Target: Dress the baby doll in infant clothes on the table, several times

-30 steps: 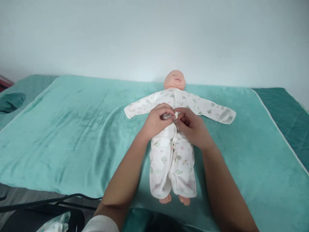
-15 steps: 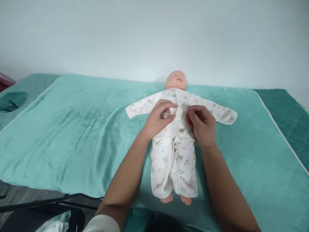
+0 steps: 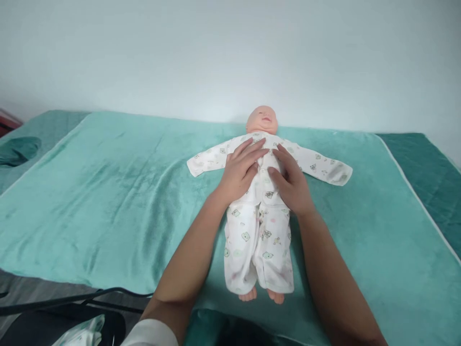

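Head view, and both hands were down on the doll, right of centre in the frame! Left hand: palm down, fingers stretched and slightly fanned, slanting to the upper right across the shirt, thumb in near the middle seam. Right hand: its mirror, fingers slanting to the upper left, thumb pushed out towards the centre. And the grip? Loose on both sides, fingers uncurled and laid flat, pressing on cloth and clutching nothing. A small pale button showed between the two thumbs.

Up from the lower edge came the forearms, closing in like two sides of a triangle, a white cuff around the left one at the bottom.

The doll lay on its back, head up by the wall, shirt sleeves spread to left and right, trousers below, feet poking out of the hems. Beneath it all, a green sheet ran across the frame.

Down in the lower left corner, a clear plastic bag sat with something white and green inside, too cut off to make out, just below a black bar.
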A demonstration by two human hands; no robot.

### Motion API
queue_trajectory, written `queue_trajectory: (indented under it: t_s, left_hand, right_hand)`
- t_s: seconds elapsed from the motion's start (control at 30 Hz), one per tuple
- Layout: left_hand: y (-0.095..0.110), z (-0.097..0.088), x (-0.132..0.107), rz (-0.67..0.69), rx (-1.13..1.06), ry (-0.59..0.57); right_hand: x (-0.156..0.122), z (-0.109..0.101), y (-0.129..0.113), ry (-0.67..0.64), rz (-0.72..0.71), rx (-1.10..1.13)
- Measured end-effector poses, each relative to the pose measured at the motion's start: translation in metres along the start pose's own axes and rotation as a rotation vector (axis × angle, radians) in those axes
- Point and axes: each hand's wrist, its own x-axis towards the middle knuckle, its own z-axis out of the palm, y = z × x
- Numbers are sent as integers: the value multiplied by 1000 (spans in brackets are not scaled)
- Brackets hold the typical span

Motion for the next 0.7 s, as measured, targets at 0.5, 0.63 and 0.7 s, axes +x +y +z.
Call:
queue_trajectory:
  t_s: [0.5,0.63,0.7]
  left_hand:
    - [-14,4,36,-155,-1,-95]
    - [-16,4,36,-163,-37,-85]
    - [-18,5,37,-154,-47,-74]
  right_hand:
    - [28,4,7,18,7,-71]
    - [37,2,14,2,32,-56]
    - [37,2,16,4,43,-31]
